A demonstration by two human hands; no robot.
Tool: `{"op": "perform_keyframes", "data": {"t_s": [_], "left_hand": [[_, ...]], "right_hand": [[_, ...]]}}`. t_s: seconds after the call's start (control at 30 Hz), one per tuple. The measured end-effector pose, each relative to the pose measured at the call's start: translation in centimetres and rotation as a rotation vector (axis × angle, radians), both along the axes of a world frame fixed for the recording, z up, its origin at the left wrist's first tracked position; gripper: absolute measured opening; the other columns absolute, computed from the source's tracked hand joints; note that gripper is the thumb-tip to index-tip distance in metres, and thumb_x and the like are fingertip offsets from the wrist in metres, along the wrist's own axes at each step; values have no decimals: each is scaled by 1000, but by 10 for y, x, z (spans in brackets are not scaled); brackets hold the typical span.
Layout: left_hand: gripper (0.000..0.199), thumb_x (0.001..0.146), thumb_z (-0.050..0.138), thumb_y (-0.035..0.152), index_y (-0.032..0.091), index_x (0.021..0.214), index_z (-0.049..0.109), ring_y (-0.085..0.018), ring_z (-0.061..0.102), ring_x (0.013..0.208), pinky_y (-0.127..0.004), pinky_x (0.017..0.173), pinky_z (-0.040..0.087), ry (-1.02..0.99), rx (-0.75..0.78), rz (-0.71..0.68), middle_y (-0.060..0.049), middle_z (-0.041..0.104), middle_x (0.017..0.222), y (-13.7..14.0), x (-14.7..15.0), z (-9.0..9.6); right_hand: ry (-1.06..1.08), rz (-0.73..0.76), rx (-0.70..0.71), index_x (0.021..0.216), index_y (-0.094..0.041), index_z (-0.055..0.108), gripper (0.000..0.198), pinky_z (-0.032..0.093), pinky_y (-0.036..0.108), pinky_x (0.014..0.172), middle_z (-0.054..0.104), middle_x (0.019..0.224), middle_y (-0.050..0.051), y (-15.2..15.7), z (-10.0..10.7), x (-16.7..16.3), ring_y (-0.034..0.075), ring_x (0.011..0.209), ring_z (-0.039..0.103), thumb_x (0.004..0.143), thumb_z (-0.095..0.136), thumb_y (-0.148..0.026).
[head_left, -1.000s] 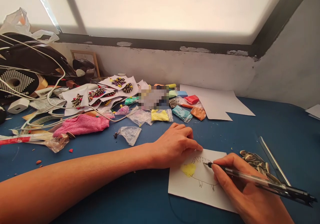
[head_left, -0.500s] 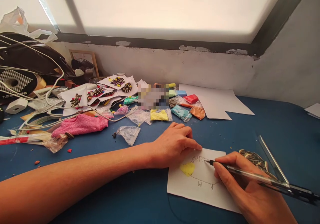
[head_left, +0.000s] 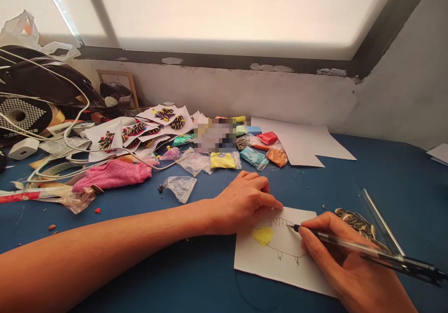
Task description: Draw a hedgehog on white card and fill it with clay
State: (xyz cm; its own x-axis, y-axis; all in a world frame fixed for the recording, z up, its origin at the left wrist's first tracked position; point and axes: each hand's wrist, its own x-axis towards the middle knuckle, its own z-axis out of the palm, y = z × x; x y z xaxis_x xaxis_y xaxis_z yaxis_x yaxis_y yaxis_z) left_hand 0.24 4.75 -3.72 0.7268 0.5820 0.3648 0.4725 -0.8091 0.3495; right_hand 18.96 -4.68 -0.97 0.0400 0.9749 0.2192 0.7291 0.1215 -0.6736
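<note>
A small white card (head_left: 280,264) lies on the blue table (head_left: 175,266), bearing a pen outline of an animal and a flat yellow clay patch (head_left: 263,235). My left hand (head_left: 243,203) rests with curled fingers on the card's upper left corner, pressing it down. My right hand (head_left: 345,261) grips a clear black-tipped pen (head_left: 367,252), whose tip touches the drawing's upper outline. A heap of striped sunflower seeds (head_left: 355,224) lies just right of the card.
Bags of coloured clay (head_left: 255,156), seed-decorated cards (head_left: 140,128), a pink cloth (head_left: 112,174), cables and black gear (head_left: 38,93) crowd the back left. White paper sheets (head_left: 301,142) lie at the back. A metal ruler (head_left: 381,222) lies at right.
The pen tip has shifted slightly right along the drawing's top outline. My left hand has stayed on the card.
</note>
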Motion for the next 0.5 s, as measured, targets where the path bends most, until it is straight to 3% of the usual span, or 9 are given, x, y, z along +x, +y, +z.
{"op": "perform_keyframes", "data": {"t_s": [0.33,0.5], "left_hand": [[25,95,51,23,27,104,73,-15,50,83,-33,80,33,-44,3,-16,-3,57,87,1,-1,-2],[25,95,50,24,27,104,73,-15,49,82,-33,80,33,-49,3,-15,-4,58,87,1,0,-2]], "right_hand": [[3,-42,22,70,-28,59,21,44,23,48,60,58,-5,2,1,6,14,51,55,85,54,-41],[-135,88,9,75,-28,63,22,45,21,42,64,59,-5,8,-4,19,13,49,61,86,55,-45]]}}
